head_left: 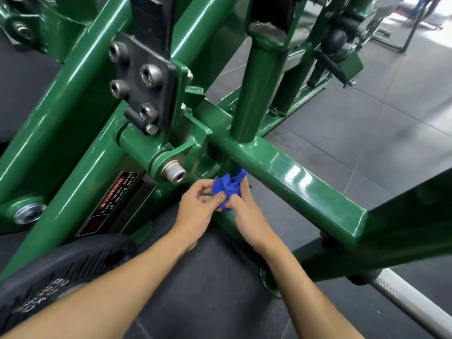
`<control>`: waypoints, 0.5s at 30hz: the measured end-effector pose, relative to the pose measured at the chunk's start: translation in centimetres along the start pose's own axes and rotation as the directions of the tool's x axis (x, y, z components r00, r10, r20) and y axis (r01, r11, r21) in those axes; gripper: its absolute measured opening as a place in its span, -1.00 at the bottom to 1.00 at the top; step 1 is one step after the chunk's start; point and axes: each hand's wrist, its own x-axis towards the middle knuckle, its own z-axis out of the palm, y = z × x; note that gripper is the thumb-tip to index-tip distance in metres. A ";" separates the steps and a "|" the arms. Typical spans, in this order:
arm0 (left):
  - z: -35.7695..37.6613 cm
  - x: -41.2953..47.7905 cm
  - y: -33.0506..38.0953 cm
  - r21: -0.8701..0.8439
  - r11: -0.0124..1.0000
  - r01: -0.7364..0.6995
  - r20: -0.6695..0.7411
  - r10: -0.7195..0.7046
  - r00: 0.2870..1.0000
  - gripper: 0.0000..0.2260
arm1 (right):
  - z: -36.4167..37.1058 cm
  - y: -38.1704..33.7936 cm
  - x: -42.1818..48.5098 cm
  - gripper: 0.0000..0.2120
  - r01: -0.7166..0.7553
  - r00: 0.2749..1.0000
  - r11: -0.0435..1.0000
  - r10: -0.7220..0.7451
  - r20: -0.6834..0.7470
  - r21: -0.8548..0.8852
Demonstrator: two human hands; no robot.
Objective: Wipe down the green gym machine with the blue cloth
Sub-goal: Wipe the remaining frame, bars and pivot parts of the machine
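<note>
Both hands meet on the blue cloth (226, 189), which is bunched into a crumpled wad low on the green gym machine (73, 133), just beyond the fingertips and right under the sloping crossbar (293, 177). The left hand (197, 212) pinches the wad's near edge between thumb and forefinger. The right hand (248, 217) has its fingers curled round the other side, thumb pressed into the fabric. Whether the cloth actually touches the paint behind it cannot be told from here.

The step looks like regripping or folding the cloth before the next pass. A wad cleans poorly, so it would pay to open it into a flat pad that one hand can press with the whole palm, leaving the other free.

The nearest unwiped-looking places are the underside of the crossbar above the right hand and the short post directly ahead of both hands. Long strokes along each tube should work better than dabbing. The welded joint where the upright tube (254, 89) lands on the crossbar probably needs a fingertip wrapped in cloth to follow the seam.

To the left of the left hand sit the pivot bolt (173, 173) and a warning label (115, 199) about moving parts. Loose corners of cloth are best kept tucked in there, and fingers kept out of the gaps.
</note>
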 end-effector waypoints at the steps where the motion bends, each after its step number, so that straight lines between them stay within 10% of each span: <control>1: 0.1 0.2 0.2 0.002 1.000 -0.001 -0.033 0.001 0.999 -0.80 | 0.0 -0.9 -0.8 -0.54 -0.007 1.000 0.994 0.009 0.018 -0.113; 5: 0.4 1.7 2.0 -0.106 0.994 0.007 -0.247 -0.033 0.968 -0.80 | 0.1 -4.6 -4.9 -0.57 0.142 0.986 0.833 -0.166 0.004 -0.534; 9: 1.8 2.2 3.9 -0.052 0.996 -0.075 -0.368 0.051 0.928 -0.78 | -2.8 -7.6 -5.7 -0.64 0.274 0.707 0.463 -0.691 -0.149 -0.843; 12: 3.7 0.9 4.7 0.010 0.973 -0.230 -0.332 0.220 0.917 -0.86 | -5.1 -7.3 -2.8 -0.27 -0.116 0.869 0.266 -0.440 -0.228 -0.957; 15: 3.7 3.3 4.2 0.098 0.971 -0.219 -0.213 0.236 0.948 -0.73 | -5.0 -5.4 -1.1 -0.24 -0.223 0.884 0.130 -0.391 -0.256 -0.966</control>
